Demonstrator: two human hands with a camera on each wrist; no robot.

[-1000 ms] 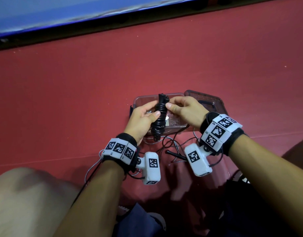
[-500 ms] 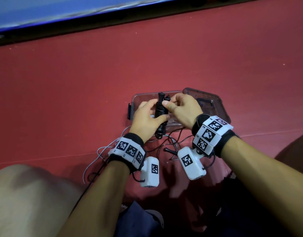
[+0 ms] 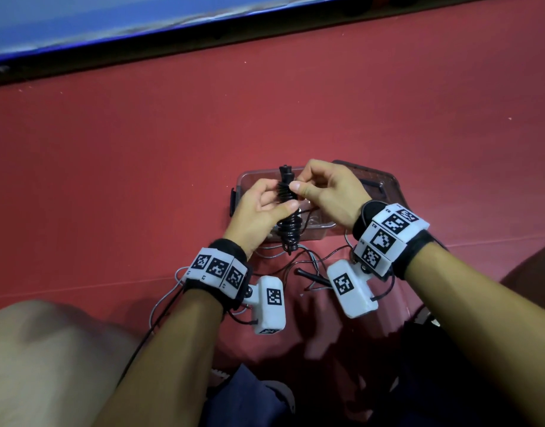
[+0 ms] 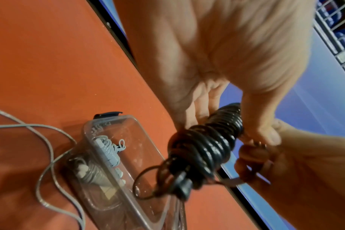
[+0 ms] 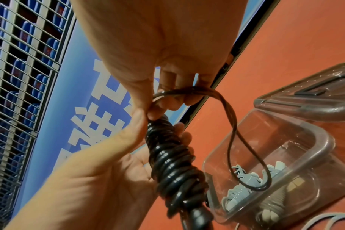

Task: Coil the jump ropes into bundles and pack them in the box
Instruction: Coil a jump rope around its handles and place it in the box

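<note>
A black jump rope [image 3: 288,217] [image 4: 205,149] [image 5: 171,163], wound in tight coils round its handles, stands upright above the clear plastic box [image 3: 314,234] [image 4: 116,157] [image 5: 323,149]. My left hand [image 3: 259,214] grips the bundle round its middle. My right hand [image 3: 323,192] pinches the free end of the black cord [image 5: 232,121] at the top of the bundle; a loop of it hangs over the box. A grey coiled rope bundle [image 4: 106,149] [image 5: 244,185] lies inside the box.
The box's lid [image 3: 373,183] [image 5: 313,95] lies open behind and to the right. Loose grey cord [image 3: 172,291] [image 4: 47,149] and another black handle [image 3: 311,274] lie on the red floor before the box. A blue board [image 3: 111,23] borders the far side. My knee [image 3: 49,359] is at lower left.
Both hands have shifted slightly toward me with the bundle. My right hand has moved from the bundle's side to its top, pinching the cord end there.
</note>
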